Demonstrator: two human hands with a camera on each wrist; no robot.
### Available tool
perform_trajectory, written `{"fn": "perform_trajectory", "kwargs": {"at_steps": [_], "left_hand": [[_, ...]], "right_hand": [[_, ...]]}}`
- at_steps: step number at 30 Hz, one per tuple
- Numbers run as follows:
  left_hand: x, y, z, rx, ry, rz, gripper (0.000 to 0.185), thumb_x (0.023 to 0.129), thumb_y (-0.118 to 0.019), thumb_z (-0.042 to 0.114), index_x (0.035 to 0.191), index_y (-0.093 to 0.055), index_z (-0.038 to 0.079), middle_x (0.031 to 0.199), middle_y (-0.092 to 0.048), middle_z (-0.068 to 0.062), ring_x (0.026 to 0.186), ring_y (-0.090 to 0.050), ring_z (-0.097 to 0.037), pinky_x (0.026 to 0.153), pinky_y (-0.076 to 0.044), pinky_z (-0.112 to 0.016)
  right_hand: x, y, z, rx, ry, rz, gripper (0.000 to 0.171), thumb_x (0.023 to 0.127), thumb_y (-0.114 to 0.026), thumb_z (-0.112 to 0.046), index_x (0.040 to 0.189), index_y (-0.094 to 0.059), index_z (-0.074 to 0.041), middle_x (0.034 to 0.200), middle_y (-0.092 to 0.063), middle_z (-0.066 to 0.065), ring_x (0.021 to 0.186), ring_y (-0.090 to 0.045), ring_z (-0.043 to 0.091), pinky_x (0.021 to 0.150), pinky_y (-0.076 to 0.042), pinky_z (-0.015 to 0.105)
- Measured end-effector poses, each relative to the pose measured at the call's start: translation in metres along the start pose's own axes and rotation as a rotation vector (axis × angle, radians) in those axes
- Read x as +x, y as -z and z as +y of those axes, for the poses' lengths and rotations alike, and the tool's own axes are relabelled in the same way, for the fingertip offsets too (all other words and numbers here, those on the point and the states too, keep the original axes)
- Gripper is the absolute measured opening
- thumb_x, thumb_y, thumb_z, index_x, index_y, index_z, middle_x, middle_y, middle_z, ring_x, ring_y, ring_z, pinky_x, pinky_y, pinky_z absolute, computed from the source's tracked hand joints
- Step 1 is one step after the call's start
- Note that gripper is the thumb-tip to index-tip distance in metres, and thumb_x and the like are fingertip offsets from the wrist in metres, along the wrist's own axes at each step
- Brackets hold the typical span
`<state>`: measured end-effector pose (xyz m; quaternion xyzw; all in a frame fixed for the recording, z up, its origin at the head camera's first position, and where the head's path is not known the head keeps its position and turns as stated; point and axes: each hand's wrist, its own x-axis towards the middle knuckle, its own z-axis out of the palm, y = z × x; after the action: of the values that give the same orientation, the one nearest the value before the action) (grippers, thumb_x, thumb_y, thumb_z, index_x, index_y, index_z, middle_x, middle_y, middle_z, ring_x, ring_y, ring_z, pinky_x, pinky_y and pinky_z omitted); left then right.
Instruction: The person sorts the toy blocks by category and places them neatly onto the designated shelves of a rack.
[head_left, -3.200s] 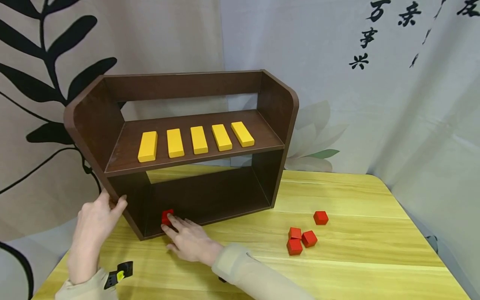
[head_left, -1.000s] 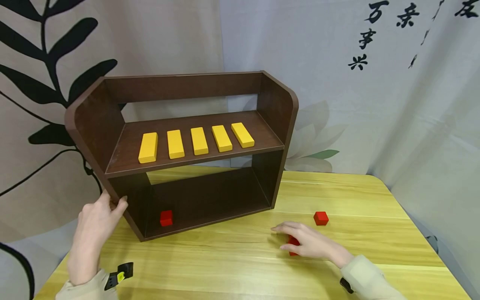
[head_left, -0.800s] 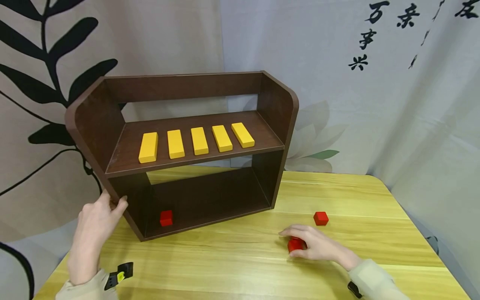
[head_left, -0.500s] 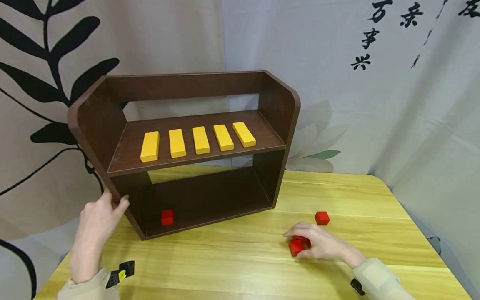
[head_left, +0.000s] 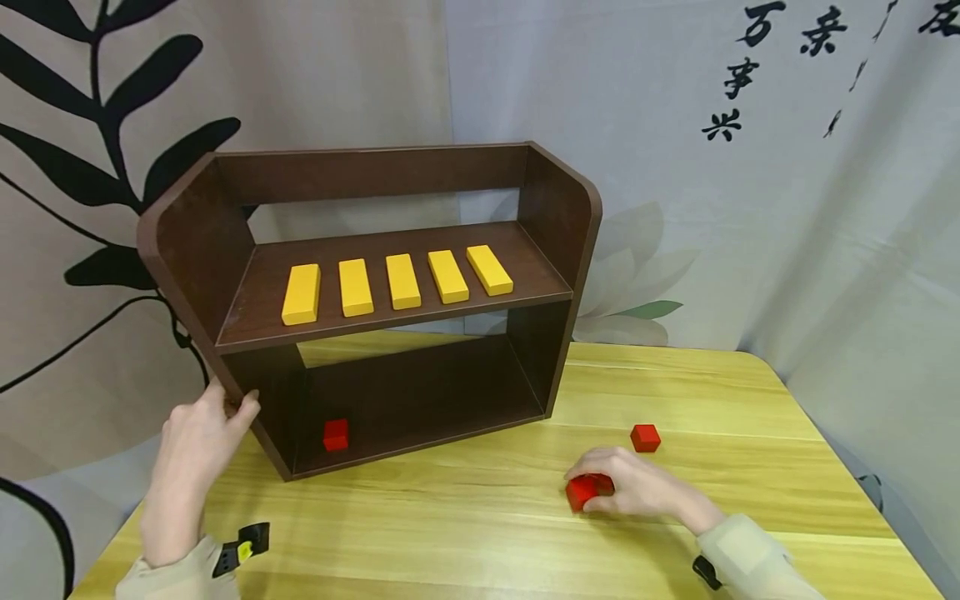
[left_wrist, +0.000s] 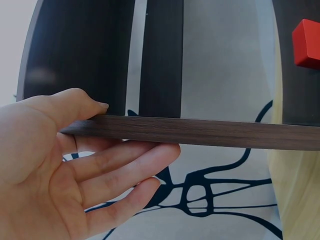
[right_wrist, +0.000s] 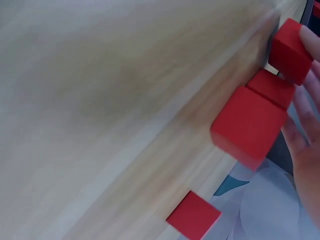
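Your right hand point(head_left: 633, 492) lies on the table point(head_left: 465, 533) with its fingers curled over a cluster of red cubes point(head_left: 583, 492). The right wrist view shows three cubes point(right_wrist: 250, 125) under the palm, one touching a fingertip; whether any is yet lifted clear of the wood, you cannot tell from these views. A fourth cube point(head_left: 645, 437) sits loose just beyond your knuckles, apart from the cluster.

Your left hand point(head_left: 198, 437) grips the front edge of the shelf's point(head_left: 360, 175) left side panel, thumb on one face and straight fingers on the other, as the left wrist view confirms point(left_wrist: 75, 165). It steadies the unit and carries nothing.

Progress, as judged: one red cube point(head_left: 335, 435) is already in the lower compartment, near its left end, close to your left hand. The four at your right hand are not yet placed. So roughly one of five is done.

Farther off, five yellow bars point(head_left: 397, 281) lie in a row on the upper board, evenly spaced and well apart from either hand.

Obstructions: the way from your right hand to the lower opening runs over bare table. The right side panel stands beside that path, so mind it.
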<state>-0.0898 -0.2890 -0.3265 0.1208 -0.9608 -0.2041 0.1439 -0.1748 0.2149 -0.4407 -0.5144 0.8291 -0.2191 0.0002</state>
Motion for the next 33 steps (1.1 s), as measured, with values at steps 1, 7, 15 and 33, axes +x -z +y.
{"fn": "perform_trajectory", "kwargs": {"at_steps": [1,7,15,33], "left_hand": [[0.0,0.0,0.0,-0.001,0.001,0.0,0.035,0.098,-0.043,0.032,0.093,-0.045,-0.003,0.064,-0.047,-0.011,0.048,-0.041,-0.02,0.043,-0.029,-0.031],[-0.001,0.0,0.001,0.001,0.001,0.008,0.034,0.098,-0.044,0.031,0.093,-0.045,-0.002,0.062,-0.045,-0.01,0.047,-0.04,-0.02,0.043,-0.029,-0.03],[-0.001,-0.001,0.002,0.002,0.003,0.003,0.036,0.098,-0.042,0.033,0.092,-0.045,-0.002,0.061,-0.043,-0.008,0.046,-0.039,-0.019,0.042,-0.029,-0.03],[-0.001,-0.001,0.0,0.001,0.006,-0.003,0.035,0.098,-0.042,0.032,0.095,-0.044,-0.002,0.061,-0.042,-0.009,0.046,-0.039,-0.02,0.042,-0.029,-0.031]], "right_hand": [[0.002,0.0,0.0,0.009,0.004,0.004,0.031,0.078,-0.077,-0.017,0.107,-0.068,-0.017,0.103,-0.068,-0.006,0.093,-0.063,0.007,0.081,-0.052,0.024],[0.013,-0.001,-0.002,0.025,-0.017,0.042,0.031,0.078,-0.077,-0.016,0.107,-0.068,-0.012,0.103,-0.069,-0.004,0.091,-0.063,0.006,0.077,-0.053,0.026],[0.032,-0.002,-0.009,-0.029,-0.076,0.117,0.033,0.078,-0.077,-0.02,0.109,-0.068,-0.013,0.108,-0.069,-0.004,0.099,-0.065,0.013,0.085,-0.054,0.033],[0.083,-0.013,-0.016,-0.065,0.03,0.295,0.036,0.074,-0.08,-0.017,0.107,-0.069,-0.008,0.104,-0.069,0.001,0.095,-0.065,0.015,0.082,-0.055,0.029]]}}
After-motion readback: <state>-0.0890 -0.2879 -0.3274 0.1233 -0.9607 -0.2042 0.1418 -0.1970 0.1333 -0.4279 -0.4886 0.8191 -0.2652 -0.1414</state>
